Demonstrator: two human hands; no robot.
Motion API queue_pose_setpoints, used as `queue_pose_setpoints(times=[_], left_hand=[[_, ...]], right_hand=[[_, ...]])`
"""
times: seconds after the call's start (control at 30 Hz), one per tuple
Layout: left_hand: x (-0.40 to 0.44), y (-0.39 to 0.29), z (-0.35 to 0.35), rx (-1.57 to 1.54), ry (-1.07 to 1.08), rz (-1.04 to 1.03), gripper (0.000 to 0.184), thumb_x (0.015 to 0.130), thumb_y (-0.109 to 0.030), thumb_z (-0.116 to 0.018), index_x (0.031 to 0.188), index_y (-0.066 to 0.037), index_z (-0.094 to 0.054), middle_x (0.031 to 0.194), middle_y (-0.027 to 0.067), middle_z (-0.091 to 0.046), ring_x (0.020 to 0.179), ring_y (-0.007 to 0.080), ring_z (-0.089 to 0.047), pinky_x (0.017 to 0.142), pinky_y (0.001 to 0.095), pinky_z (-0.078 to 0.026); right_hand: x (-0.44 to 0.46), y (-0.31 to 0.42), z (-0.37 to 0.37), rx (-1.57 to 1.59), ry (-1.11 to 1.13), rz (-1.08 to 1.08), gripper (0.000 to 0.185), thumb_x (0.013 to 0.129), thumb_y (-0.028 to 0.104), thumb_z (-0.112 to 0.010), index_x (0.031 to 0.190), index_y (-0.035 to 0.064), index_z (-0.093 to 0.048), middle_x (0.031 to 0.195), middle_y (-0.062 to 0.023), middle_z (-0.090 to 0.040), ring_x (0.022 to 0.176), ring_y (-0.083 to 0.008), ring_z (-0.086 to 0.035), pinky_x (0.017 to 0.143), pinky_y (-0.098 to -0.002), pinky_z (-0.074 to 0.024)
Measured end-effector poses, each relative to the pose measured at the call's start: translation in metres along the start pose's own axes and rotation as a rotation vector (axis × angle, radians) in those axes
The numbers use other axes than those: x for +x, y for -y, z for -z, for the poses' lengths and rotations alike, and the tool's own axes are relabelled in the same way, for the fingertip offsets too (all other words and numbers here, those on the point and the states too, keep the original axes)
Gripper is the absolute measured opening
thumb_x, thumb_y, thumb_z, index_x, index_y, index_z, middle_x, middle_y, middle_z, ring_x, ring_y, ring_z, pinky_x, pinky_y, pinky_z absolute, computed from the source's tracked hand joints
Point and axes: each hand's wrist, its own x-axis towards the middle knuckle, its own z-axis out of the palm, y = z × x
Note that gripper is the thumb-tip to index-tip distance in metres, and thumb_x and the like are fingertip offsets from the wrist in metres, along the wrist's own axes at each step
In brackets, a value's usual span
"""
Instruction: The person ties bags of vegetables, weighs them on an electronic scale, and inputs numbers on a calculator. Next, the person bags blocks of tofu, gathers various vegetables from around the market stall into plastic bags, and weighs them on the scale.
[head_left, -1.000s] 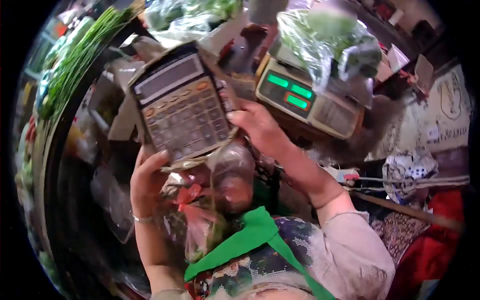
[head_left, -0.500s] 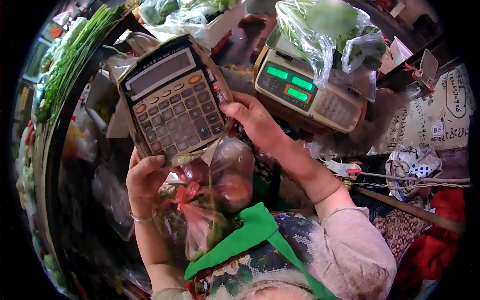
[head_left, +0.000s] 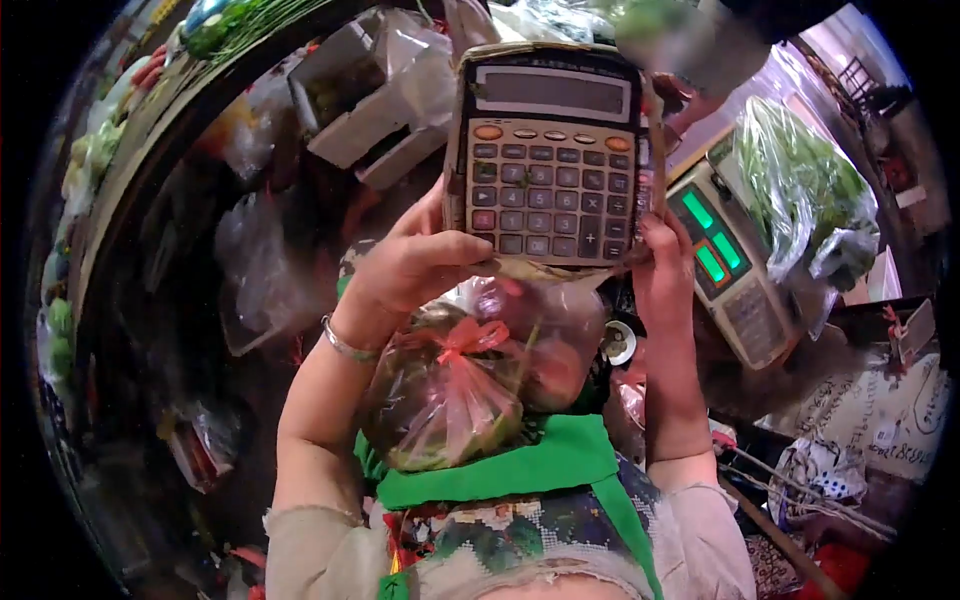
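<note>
A large worn calculator (head_left: 550,180) with a dark, blank-looking display is held up in front of me. My left hand (head_left: 410,250) grips its lower left corner, thumb on the front. At the lower right edge my right hand (head_left: 662,245) has hold of it too, with the fingers mostly hidden behind. Just below the calculator, against my green apron (head_left: 500,480), hangs a clear plastic bag (head_left: 450,400) of produce tied with a red knot. Round reddish produce (head_left: 555,372) shows through plastic beside it.
On the right stands a scale (head_left: 735,270) with green lit displays, bearing a bag of leafy greens (head_left: 800,185). A white box (head_left: 375,120) lies behind on the left. Green stalks (head_left: 250,30) rest on the stall's curved edge. A blurred dark shape (head_left: 740,45) crosses the top right.
My view has turned, so the calculator now appears upright and further right, and the scale has shifted right and tilted. Both hands keep their hold on the calculator.
</note>
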Motion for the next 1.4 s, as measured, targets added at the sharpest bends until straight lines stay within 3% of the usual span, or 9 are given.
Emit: queue_pose_setpoints(times=[0.33, 0.43, 0.53, 0.57, 0.7, 0.97, 1.27, 1.3, 1.4], left_hand=[[0.001, 0.004, 0.011, -0.037, 0.053, -0.027, 0.077, 0.071, 0.011, -0.05, 0.143, -0.004, -0.027, 0.127, 0.0136, -0.052, 0.115, 0.0246, -0.056, 0.094, 0.0386, -0.049], [0.0, 0.003, 0.007, -0.041, 0.022, -0.034, 0.076, 0.07, 0.011, -0.049, 0.142, -0.003, -0.028, 0.127, 0.0138, -0.053, 0.114, 0.0251, -0.056, 0.095, 0.039, -0.049], [0.0, 0.002, 0.006, -0.037, 0.009, -0.031, 0.075, 0.071, 0.011, -0.049, 0.142, -0.003, -0.028, 0.126, 0.0146, -0.053, 0.113, 0.0265, -0.057, 0.092, 0.0405, -0.051], [0.001, 0.003, 0.007, -0.028, 0.013, -0.034, 0.075, 0.071, 0.01, -0.049, 0.142, -0.003, -0.027, 0.126, 0.0151, -0.052, 0.112, 0.0272, -0.057, 0.09, 0.0414, -0.052], [0.002, 0.005, 0.006, -0.031, 0.012, -0.035, 0.075, 0.072, 0.01, -0.049, 0.142, -0.003, -0.027, 0.126, 0.0162, -0.052, 0.109, 0.0288, -0.058, 0.084, 0.0432, -0.055], [0.005, 0.008, 0.011, -0.037, -0.033, -0.052, 0.076, 0.072, 0.01, -0.05, 0.143, -0.004, -0.026, 0.125, 0.0159, -0.053, 0.108, 0.0292, -0.059, 0.083, 0.0426, -0.055], [0.006, 0.009, 0.012, -0.013, -0.036, -0.053, 0.077, 0.073, 0.009, -0.05, 0.144, -0.006, -0.024, 0.126, 0.015, -0.053, 0.108, 0.0282, -0.059, 0.078, 0.0387, -0.057], [0.006, 0.008, 0.013, -0.011, -0.004, -0.011, 0.077, 0.074, 0.009, -0.051, 0.144, -0.006, -0.024, 0.127, 0.0146, -0.052, 0.109, 0.0277, -0.059, 0.078, 0.0381, -0.057], [0.005, 0.012, 0.012, 0.016, 0.007, -0.012, 0.076, 0.076, 0.007, -0.052, 0.145, -0.007, -0.023, 0.128, 0.0149, -0.052, 0.109, 0.0273, -0.059, 0.078, 0.0381, -0.057]], right_hand=[[0.0, 0.009, -0.011, -0.045, 0.021, 0.123, 0.05, 0.09, 0.03, -0.058, 0.129, -0.0005, -0.05, 0.113, -0.0036, -0.058, 0.097, -0.0112, -0.052, 0.089, -0.0264, -0.0387], [-0.002, 0.023, -0.032, -0.296, 0.015, 0.493, 0.065, 0.092, 0.036, -0.055, 0.143, 0.0027, -0.032, 0.133, -0.0099, -0.046, 0.112, -0.0194, -0.048, 0.098, -0.0317, -0.0358], [-0.009, 0.031, -0.031, -0.86, -0.094, 0.924, 0.066, 0.091, 0.04, -0.056, 0.142, 0.0044, -0.035, 0.14, -0.0171, -0.039, 0.123, -0.0283, -0.04, 0.104, -0.0387, -0.0286], [-0.013, 0.034, -0.033, -0.903, -0.084, 0.967, 0.058, 0.089, 0.042, -0.057, 0.135, 0.0091, -0.047, 0.143, -0.0216, -0.034, 0.129, -0.0352, -0.032, 0.107, -0.0446, -0.0206], [-0.028, 0.038, -0.038, -1.149, 0.015, 1.058, 0.04, 0.088, 0.048, -0.058, 0.115, 0.0192, -0.066, 0.145, -0.0212, -0.031, 0.131, -0.0378, -0.026, 0.108, -0.0479, -0.015], [-0.024, 0.034, -0.045, -1.288, 0.059, 0.994, 0.036, 0.087, 0.047, -0.058, 0.101, 0.0163, -0.069, 0.142, -0.0167, -0.039, 0.129, -0.0381, -0.028, 0.106, -0.0465, -0.018], [-0.032, 0.03, -0.038, -1.296, 0.12, 0.93, 0.034, 0.087, 0.045, -0.059, 0.103, 0.0172, -0.069, 0.142, -0.0155, -0.04, 0.129, -0.0386, -0.03, 0.105, -0.0463, -0.0207], [-0.03, 0.031, -0.04, -1.228, 0.088, 0.949, 0.045, 0.093, 0.052, -0.047, 0.105, 0.0154, -0.071, 0.142, -0.0155, -0.041, 0.129, -0.0362, -0.031, 0.108, -0.043, -0.0157], [-0.021, 0.034, -0.049, -1.262, 0.065, 0.999, 0.046, 0.092, 0.053, -0.047, 0.106, 0.016, -0.071, 0.143, -0.0149, -0.039, 0.131, -0.0355, -0.028, 0.109, -0.0426, -0.0146]])
